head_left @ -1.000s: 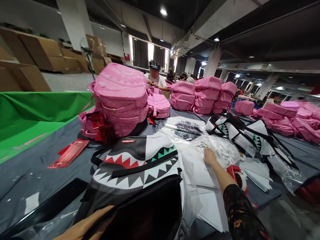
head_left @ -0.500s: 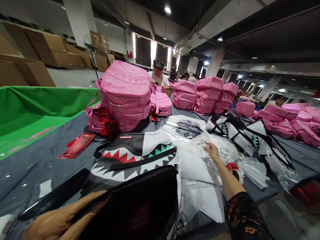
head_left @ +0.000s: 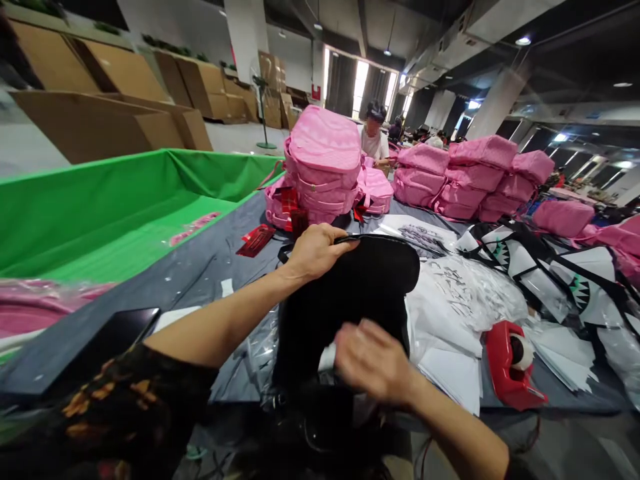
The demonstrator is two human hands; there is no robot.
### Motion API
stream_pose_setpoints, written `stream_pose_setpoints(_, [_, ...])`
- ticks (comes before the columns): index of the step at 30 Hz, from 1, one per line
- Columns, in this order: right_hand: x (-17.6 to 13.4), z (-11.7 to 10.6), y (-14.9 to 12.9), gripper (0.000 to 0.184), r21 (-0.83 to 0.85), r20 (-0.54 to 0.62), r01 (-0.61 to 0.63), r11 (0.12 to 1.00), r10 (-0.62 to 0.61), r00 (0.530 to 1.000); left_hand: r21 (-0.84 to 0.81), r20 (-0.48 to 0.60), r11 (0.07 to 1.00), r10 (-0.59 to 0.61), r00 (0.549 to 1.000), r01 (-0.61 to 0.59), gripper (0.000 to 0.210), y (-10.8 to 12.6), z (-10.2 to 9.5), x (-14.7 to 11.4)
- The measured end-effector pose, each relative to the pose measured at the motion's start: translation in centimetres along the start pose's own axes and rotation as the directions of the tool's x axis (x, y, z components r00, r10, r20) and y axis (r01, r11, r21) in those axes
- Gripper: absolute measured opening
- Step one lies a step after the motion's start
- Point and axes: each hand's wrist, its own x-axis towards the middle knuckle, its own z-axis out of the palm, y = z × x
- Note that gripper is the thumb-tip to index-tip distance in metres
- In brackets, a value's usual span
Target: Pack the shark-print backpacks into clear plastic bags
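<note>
A backpack (head_left: 345,300) stands unzipped in front of me, its black inside facing me. My left hand (head_left: 323,250) is closed on the top edge of its opening, thumb and fingers pinching the rim. My right hand (head_left: 373,360) is in front of the lower part of the opening and smeared by motion. A small white piece (head_left: 327,358) shows at its fingertips; whether the fingers grip it I cannot tell. To the right lies a clear plastic bag (head_left: 465,287) with many small printed white packets, beside white paper sheets (head_left: 450,377).
A red tape dispenser (head_left: 507,367) stands at the right table edge. Pink backpacks (head_left: 325,160) are stacked at the back, with a person behind them. Black-and-white shark-mouth pieces (head_left: 570,280) lie right. A green-lined bin (head_left: 125,200) and a dark tablet-like slab (head_left: 105,347) are left.
My right hand has come from the packet pile to the backpack's opening. My left hand has moved up to the top rim, and the opening is wider. The view has shifted left.
</note>
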Motion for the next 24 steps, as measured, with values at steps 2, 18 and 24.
stream_pose_setpoints(2, [1.6, -0.2, 1.8, 0.026, -0.062, -0.144, -0.036, 0.997, 0.027, 0.989, -0.005, 0.006, 1.000, 0.017, 1.000, -0.017, 0.028, -0.1, -0.1, 0.0])
stream_pose_setpoints(18, [5.4, 1.5, 12.3, 0.036, 0.652, -0.076, -0.637, 0.412, 0.871, 0.486, 0.328, 0.014, 0.489, 0.853, 0.521, -0.809, 0.036, -3.1, 5.3, -8.5])
stream_pose_setpoints(24, [4.9, 0.1, 10.3, 0.033, 0.615, 0.028, -0.640, 0.460, 0.799, 0.601, 0.075, 0.555, 0.905, 0.311, 0.772, -0.418, 0.035, -5.9, 12.7, -6.5])
